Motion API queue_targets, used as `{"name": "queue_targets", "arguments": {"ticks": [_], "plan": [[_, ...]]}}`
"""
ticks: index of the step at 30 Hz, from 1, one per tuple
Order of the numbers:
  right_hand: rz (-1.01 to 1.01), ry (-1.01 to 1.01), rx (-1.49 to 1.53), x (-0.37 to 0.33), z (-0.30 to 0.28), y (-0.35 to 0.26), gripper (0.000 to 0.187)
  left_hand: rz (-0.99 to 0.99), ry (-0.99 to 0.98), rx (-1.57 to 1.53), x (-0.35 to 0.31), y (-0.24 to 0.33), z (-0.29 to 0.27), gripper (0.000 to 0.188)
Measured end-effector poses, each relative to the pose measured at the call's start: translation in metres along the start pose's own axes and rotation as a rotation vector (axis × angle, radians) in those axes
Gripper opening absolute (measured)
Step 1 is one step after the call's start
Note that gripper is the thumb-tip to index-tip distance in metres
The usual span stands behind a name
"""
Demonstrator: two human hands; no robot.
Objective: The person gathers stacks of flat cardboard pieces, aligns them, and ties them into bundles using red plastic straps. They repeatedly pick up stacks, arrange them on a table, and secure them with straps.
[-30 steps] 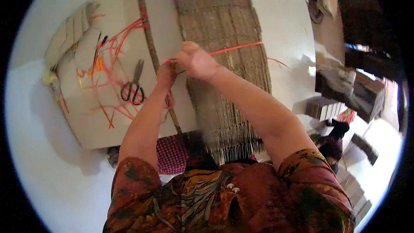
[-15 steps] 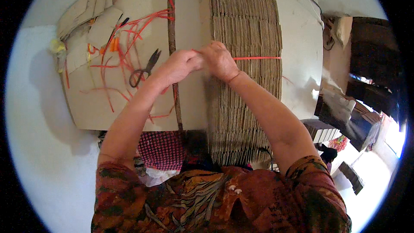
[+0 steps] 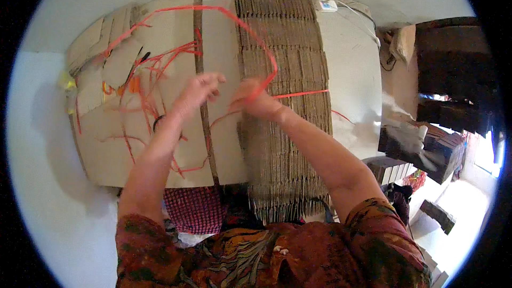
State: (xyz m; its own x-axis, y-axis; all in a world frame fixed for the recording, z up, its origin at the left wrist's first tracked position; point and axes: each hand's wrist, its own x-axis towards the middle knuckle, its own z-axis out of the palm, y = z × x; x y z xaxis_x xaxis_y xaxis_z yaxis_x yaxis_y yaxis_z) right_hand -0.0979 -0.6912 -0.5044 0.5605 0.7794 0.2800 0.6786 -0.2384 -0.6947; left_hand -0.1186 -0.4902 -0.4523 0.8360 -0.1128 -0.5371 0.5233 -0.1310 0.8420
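A long stack of brown corrugated cardboard pieces stands on edge across the table. A red strap runs across its middle. At the stack's left edge, my right hand is closed on a loose red strap, which arcs up over the stack and away to the far left. My left hand hovers just left of it, apart from the stack, fingers spread and somewhat blurred, with nothing visible in them. Scissors lie mostly hidden behind my left forearm.
Loose red strap pieces litter the pale tabletop on the left. Flat cardboard pieces lie at the far left. A white power socket with a cable sits at the back right. Dark stacked cardboard stands beyond the table's right side.
My hands, together before, have separated; the left moved left. A red strap now arcs from my right hand over the stack. The scissors are now mostly covered, and the view has shifted slightly.
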Motion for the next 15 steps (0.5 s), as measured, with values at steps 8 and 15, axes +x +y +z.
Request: {"name": "queue_targets", "arguments": {"ticks": [8, 15], "plan": [[0.095, 0.045, -0.143, -0.002, 0.013, -0.005, 0.014, -0.04, -0.231, 0.162, 0.006, -0.036, 0.016, 0.018], [0.099, 0.277, -0.175, -0.005, 0.022, -0.01, 0.014, -0.097, -0.187, 0.086, 0.011, -0.039, 0.018, 0.014]]}}
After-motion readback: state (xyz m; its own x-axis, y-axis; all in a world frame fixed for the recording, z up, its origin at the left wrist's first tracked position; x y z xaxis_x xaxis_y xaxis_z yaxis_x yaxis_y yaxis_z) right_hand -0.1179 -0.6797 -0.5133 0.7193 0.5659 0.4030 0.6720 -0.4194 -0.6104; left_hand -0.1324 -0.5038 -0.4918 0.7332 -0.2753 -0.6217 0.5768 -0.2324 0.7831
